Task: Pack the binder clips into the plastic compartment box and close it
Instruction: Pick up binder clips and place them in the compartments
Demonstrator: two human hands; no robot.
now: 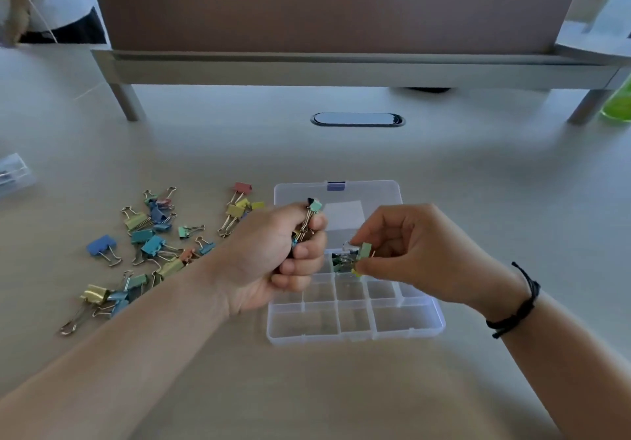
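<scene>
A clear plastic compartment box (406, 327) lies open on the table, its lid (372, 193) folded flat at the far side. My left hand (276, 255) hovers over the box's left edge and grips a bunch of small binder clips (310, 221). My right hand (413, 255) pinches a green binder clip (365, 252) just above a middle compartment that holds several clips (341, 263). A loose pile of coloured binder clips (153, 241) is spread on the table left of the box.
A monitor stand (341, 64) with a brown panel crosses the back. A cable grommet (357, 119) sits in the table beyond the box. A clear case (13, 173) lies at the far left and a green bottle (618, 105) at the far right. Another person (44, 2) is at the back left.
</scene>
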